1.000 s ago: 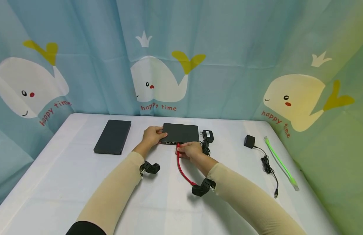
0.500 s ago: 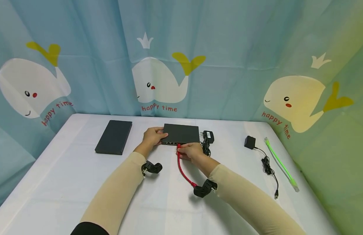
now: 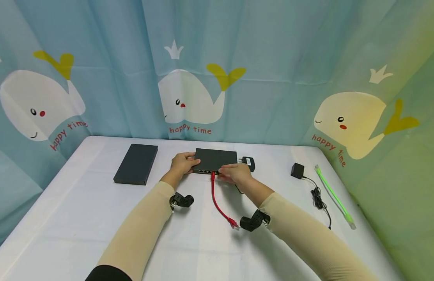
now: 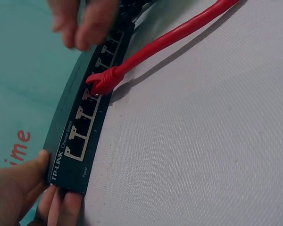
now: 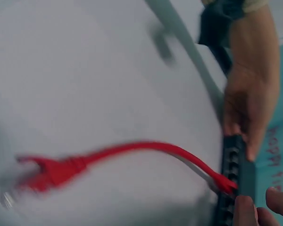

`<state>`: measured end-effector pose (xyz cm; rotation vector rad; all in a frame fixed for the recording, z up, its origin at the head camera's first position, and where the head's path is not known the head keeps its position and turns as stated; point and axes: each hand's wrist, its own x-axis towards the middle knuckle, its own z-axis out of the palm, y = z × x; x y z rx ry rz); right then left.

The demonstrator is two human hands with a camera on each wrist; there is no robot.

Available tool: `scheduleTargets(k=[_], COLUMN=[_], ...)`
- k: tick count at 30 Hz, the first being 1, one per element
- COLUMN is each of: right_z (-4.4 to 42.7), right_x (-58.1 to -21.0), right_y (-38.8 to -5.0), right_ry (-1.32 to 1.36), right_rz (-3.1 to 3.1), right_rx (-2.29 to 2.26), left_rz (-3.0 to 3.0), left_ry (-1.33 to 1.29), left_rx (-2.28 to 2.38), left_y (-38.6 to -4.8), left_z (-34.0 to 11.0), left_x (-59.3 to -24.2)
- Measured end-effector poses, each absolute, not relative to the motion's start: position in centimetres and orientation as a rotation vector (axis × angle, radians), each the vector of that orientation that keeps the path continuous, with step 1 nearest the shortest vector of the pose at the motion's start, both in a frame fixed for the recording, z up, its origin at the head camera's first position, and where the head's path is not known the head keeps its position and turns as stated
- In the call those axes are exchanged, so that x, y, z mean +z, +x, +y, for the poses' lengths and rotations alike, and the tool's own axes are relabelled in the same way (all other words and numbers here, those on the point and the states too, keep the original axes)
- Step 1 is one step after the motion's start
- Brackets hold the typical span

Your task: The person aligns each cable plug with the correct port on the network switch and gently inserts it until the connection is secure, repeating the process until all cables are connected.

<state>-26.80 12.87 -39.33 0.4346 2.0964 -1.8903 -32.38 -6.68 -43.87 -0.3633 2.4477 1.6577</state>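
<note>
The black network switch (image 3: 217,159) lies at the table's back, its row of ports facing the front. My left hand (image 3: 182,164) grips its left end, thumb on top and fingers beneath, as the left wrist view shows. One plug of the red cable (image 4: 162,41) sits in a middle port; the other plug (image 5: 52,174) lies loose on the table towards the front. My right hand (image 3: 236,173) is by the switch's front right corner, off the cable, its fingers extended. Whether it touches the switch cannot be told.
A flat black box (image 3: 136,164) lies at the left. Right of the switch is a black power adapter (image 3: 249,163), its cord partly hidden by my right hand. Farther right lie another adapter (image 3: 297,170) with a bundled cord and a green cable (image 3: 334,195). A curtain (image 3: 273,47) hangs behind.
My right hand has let go of the red plug and moved a little to the right. The red cable stays in the port, and my left hand keeps its grip.
</note>
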Motion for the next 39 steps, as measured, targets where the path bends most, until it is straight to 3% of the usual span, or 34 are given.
scheduleTargets(k=[8,16,39], right_z=[16.4,20.5,22.3], right_x=[-35.9,-35.1,-40.4], right_y=[-28.8,-30.1,-31.8], right_ry=[0.403,0.389,0.733], right_rz=[2.194,2.285,2.341], right_rx=[-1.82,-1.727,-1.738], left_rz=[2.442,2.428,2.437], left_ry=[-0.362,-0.348,-0.329], left_rx=[1.659,1.672,1.662], left_y=[-32.3,-32.2,-32.4], left_z=[-6.8,-6.7,-6.9], left_x=[-43.8,-43.7,-44.2])
